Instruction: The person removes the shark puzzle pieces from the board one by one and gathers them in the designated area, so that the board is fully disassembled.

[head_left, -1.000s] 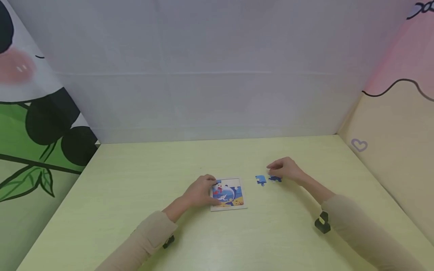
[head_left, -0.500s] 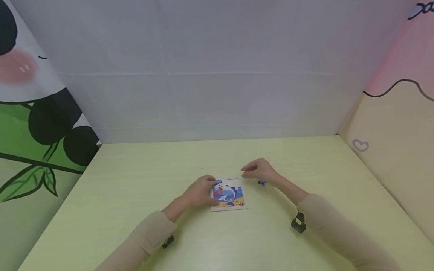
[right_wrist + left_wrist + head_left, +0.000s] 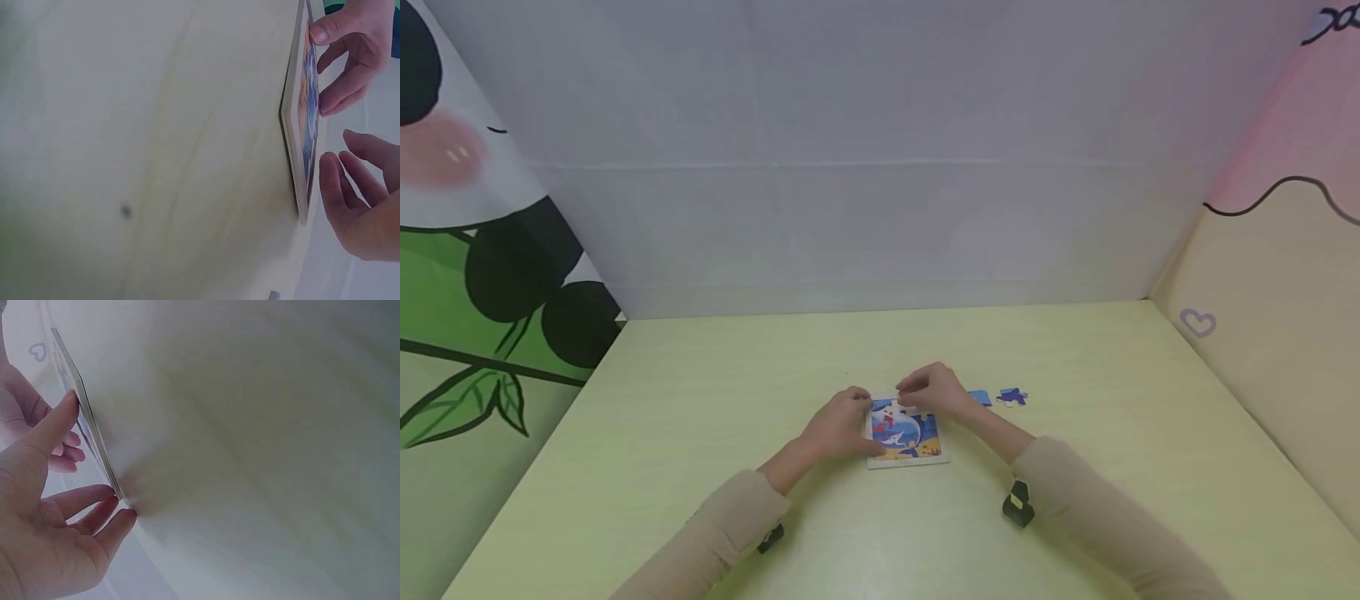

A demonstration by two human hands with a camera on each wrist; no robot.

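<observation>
A small square puzzle board (image 3: 910,464) with a whale picture lies on the pale table. My left hand (image 3: 838,429) grips its left side, thumb on the front corner and fingers at the far edge. Over the board's far edge, my right hand (image 3: 934,390) pinches a puzzle piece, mostly hidden by its fingers; only a pale sliver shows at the fingertips. The right wrist view has the right hand (image 3: 359,200) just above the board. Two loose blue pieces lie to the right: a light blue piece (image 3: 981,398), partly covered by the hand, and a darker piece (image 3: 1013,397).
The yellowish table (image 3: 737,358) stretches back to a grey-white wall sheet (image 3: 865,208). Painted panels stand at left and right. A black wrist camera (image 3: 1018,504) hangs under the right sleeve, close over the table.
My right hand has moved left from the loose pieces to the board's far edge, uncovering the darker piece. The left hand has stayed on the board.
</observation>
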